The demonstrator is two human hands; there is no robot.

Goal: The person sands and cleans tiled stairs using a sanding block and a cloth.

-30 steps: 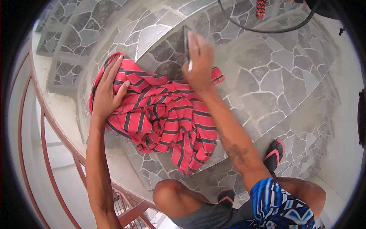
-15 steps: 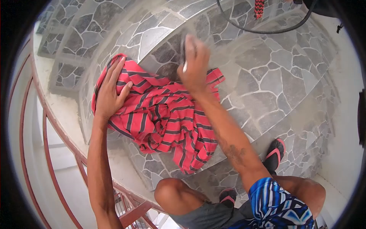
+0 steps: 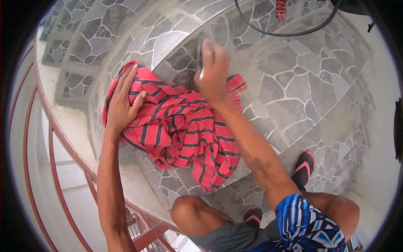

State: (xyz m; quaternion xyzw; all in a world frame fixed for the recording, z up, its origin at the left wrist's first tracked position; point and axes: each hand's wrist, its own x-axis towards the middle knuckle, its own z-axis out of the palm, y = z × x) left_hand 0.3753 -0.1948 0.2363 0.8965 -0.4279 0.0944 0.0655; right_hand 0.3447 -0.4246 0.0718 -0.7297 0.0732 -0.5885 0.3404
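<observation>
A crumpled red cloth with dark stripes (image 3: 180, 130) is spread over the grey stone-patterned steps. My left hand (image 3: 122, 103) lies flat on its left part, fingers stretched out and thumb apart. Beyond the cloth's upper edge, my right hand (image 3: 213, 71) is closed, its fingers smeared by motion. It grips a dark, narrow object with a pale edge (image 3: 200, 56), too blurred to name, close to the vertical face of the step. My right forearm passes over the right part of the cloth.
A brown metal railing (image 3: 58, 147) curves along the left. At the top right, a black cable (image 3: 289, 33) loops near a red-and-black braided piece (image 3: 281, 9). My feet, in flip-flops (image 3: 304, 168), stand on the lower step. A pale wall (image 3: 380, 126) borders the right.
My right hand stays blurred in nearly the same spot, over the step face. My left hand and the cloth hold their place, and the view has shifted very slightly.
</observation>
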